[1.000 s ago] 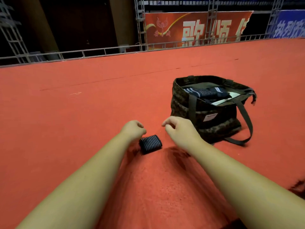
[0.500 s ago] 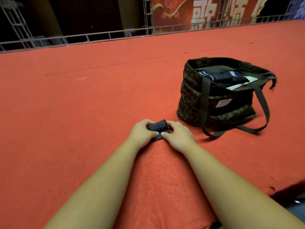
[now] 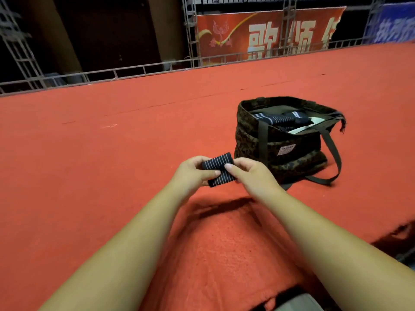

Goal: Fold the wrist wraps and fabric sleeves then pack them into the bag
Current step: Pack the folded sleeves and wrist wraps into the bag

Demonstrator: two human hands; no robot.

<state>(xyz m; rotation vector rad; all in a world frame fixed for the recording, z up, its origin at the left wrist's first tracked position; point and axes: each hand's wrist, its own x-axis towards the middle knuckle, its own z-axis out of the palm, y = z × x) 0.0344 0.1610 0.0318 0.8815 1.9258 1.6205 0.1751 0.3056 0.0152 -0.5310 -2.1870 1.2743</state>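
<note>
Two hands [image 3: 190, 173] [image 3: 254, 176], one striped wrap [image 3: 219, 169], one bag [image 3: 249, 151], one red banner [image 3: 226, 30].

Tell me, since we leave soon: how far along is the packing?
Done: dark striped fabric pieces lie inside the open camouflage tote bag. In hand: the left hand and right hand grip a folded dark wrist wrap with white stripes above the red carpet. Left: dropping it into the bag; no other loose wraps show.
</note>
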